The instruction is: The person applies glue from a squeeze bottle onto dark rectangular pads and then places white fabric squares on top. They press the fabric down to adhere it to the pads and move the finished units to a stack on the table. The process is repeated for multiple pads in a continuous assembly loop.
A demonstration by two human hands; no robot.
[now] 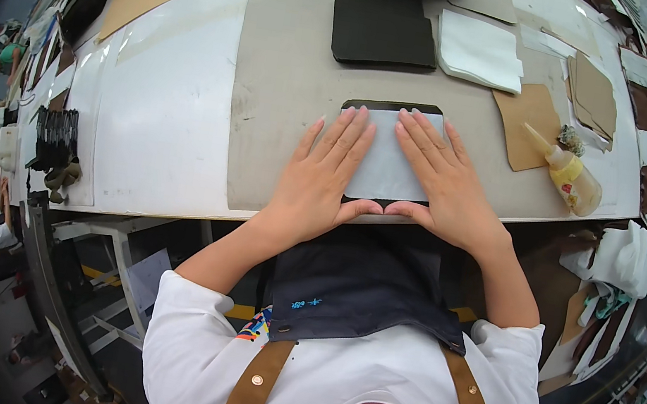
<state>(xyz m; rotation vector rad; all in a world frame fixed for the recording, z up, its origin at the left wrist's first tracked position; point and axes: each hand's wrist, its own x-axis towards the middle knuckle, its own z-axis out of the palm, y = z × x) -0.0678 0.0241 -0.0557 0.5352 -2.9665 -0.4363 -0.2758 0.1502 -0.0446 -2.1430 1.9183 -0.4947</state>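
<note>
A pale blue-white sheet (390,162) lies on a dark, round-cornered flat piece (388,105), whose dark border shows at the far and near edges. My left hand (328,161) rests flat along the left side of the sheet, fingers stretched out and pointing away from me. On the right side my right hand (448,179) lies the same way. Both thumbs turn inward near the table's front edge, their tips almost meeting. Neither hand grasps anything. The palms cover the left and right sides of the piece.
Beyond my hands lie a stack of dark pieces (384,29) and a stack of white sheets (480,51). To the right are a tan sheet (526,125), a glue bottle (571,182) with a pointed nozzle, and brown-grey pieces (593,96). Dark strips (57,139) hang at the table's left end.
</note>
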